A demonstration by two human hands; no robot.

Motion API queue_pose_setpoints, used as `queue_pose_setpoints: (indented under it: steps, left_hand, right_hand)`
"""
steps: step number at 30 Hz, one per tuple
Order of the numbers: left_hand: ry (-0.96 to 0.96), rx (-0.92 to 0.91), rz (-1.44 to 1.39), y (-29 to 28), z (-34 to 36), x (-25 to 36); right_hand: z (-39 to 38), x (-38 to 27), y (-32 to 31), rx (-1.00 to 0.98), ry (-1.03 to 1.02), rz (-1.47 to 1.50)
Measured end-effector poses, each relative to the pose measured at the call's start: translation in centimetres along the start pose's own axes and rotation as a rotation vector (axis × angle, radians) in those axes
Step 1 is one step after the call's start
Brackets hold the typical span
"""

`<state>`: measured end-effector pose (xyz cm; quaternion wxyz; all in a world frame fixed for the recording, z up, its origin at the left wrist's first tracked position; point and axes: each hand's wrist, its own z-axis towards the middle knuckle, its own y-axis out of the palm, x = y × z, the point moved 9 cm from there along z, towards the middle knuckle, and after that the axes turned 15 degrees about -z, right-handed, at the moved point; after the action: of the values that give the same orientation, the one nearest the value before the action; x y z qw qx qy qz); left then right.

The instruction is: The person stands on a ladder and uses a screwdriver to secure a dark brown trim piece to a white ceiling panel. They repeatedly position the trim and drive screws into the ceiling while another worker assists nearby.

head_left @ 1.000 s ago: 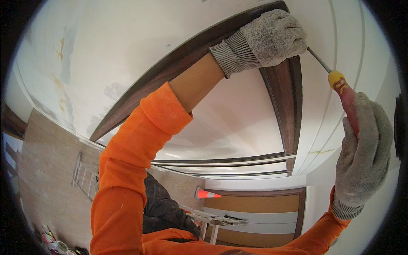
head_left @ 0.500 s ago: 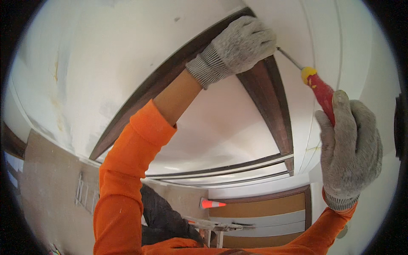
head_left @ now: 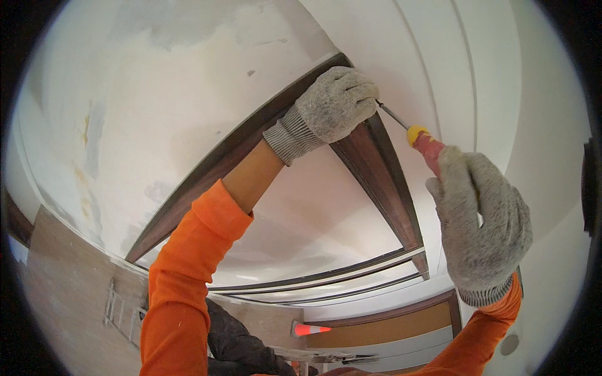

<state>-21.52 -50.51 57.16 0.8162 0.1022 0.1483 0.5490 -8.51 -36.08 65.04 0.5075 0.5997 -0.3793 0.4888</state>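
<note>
One red-and-yellow-handled screwdriver (head_left: pixel 424 144) is gripped, in the head view, by the partly curled grey-gloved right hand (head_left: pixel 481 216), its tip set beside the grey-gloved left hand (head_left: pixel 338 103), which is curled closed at the dark-brown wooden frame (head_left: pixel 384 188); whether anything is pinched cannot be told.

The left arm (head_left: pixel 179 288) reaches up, its forearm (head_left: pixel 254 177) partly bare, the gloved left grip (head_left: pixel 337 104) bent at the knuckles with fingertips hidden. Lower, the right arm (head_left: pixel 476 335) rises to the gloved right grip (head_left: pixel 481 216), fingers curled inward
</note>
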Motion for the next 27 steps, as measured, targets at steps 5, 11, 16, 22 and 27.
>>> queue_pose_setpoints:
  steps: [5,11,16,22,27]
  left_hand:
    - [-0.013,-0.024,0.040,0.1,-0.1,-0.1]
    - [0.004,-0.040,0.051,0.2,-0.2,-0.4]
    - [-0.023,-0.040,0.074,0.6,-0.4,-0.1]
    - [-0.007,-0.014,0.043,0.0,-0.3,-0.5]
    - [-0.001,-0.021,0.058,0.5,-0.1,-0.3]
  right_hand:
    - [-0.2,0.6,0.9,-0.009,0.010,-0.052]
    - [0.7,-0.1,0.2,0.032,-0.122,-0.040]
    - [0.7,1.7,1.7,-0.137,0.080,0.042]
    - [1.4,1.8,1.1,-0.003,-0.014,0.051]
    - [0.1,-0.4,0.4,-0.026,-0.120,-0.102]
